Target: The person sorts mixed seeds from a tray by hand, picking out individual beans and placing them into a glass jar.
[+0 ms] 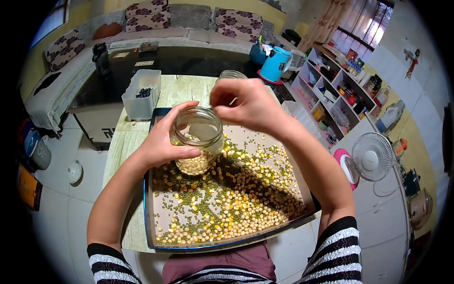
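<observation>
Jar [199, 135] w/ pale beans [193, 165], tray [149, 213] w/ beans+corn [255, 208]

Contents of right hand [248, 102] unclear

Whether its curled fingers pinch anything cannot be told. The hand covers part of a far jar [232, 74], and the forearm [317, 163] hides some of the tray [198, 247]. The lower edge cuts off both striped sleeves [333, 251].

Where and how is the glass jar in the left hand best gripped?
The glass jar is probably best taken from the left, around its round wall below the rim, thumb near and fingers beyond. Its open mouth faces up, so a side grip like the left hand's leaves the opening free for the right hand.
</observation>
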